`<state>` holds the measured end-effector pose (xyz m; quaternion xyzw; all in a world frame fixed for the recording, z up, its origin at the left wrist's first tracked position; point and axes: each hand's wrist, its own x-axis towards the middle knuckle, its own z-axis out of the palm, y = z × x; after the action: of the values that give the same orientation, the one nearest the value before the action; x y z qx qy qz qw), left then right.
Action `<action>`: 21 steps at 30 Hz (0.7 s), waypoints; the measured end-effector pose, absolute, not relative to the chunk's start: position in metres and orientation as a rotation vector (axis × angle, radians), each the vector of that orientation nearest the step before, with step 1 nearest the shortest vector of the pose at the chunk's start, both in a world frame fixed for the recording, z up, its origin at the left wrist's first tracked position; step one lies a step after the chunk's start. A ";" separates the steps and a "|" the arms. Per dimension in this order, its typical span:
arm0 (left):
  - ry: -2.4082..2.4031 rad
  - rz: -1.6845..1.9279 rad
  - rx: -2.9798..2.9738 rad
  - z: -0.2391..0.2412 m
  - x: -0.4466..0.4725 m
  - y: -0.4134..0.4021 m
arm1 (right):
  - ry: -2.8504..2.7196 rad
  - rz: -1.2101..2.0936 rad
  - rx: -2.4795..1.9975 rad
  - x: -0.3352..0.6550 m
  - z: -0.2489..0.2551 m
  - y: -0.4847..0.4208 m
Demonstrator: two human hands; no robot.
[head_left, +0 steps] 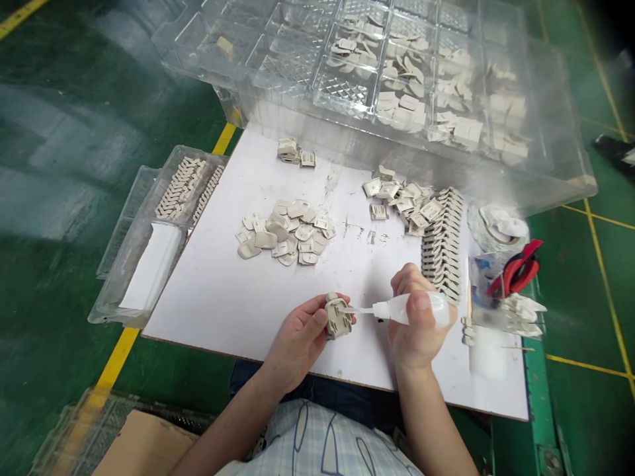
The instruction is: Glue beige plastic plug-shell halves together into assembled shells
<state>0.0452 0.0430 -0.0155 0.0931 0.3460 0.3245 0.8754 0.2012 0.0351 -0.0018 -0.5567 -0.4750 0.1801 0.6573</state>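
Note:
My left hand [300, 337] is closed around a small beige plastic part [338, 317], held upright just above the near edge of the white board [223, 291]. My right hand [415, 324] grips a small white squeeze bottle [411, 309] lying sideways. Its thin nozzle touches the right side of the part. A loose pile of flat beige pieces [285, 231] lies on the board beyond my left hand. Another pile [401, 198] and a long stacked row of beige parts [443, 244] sit beyond my right hand.
A clear compartment tray [258, 59] holding beige parts spans the back. A smaller clear tray [149, 225] with rows of parts sits at the left. Red-handled cutters [516, 268] in a clear container stand at the right. A cardboard box [143, 443] is at the lower left.

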 end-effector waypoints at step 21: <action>0.711 0.668 0.236 -0.014 0.044 0.044 | -1.134 0.520 -1.175 0.203 -0.003 0.030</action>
<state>0.0440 0.0441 -0.0138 0.1130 0.3406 0.3201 0.8768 0.2027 0.0302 -0.0032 -0.5183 -0.5000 0.2292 0.6548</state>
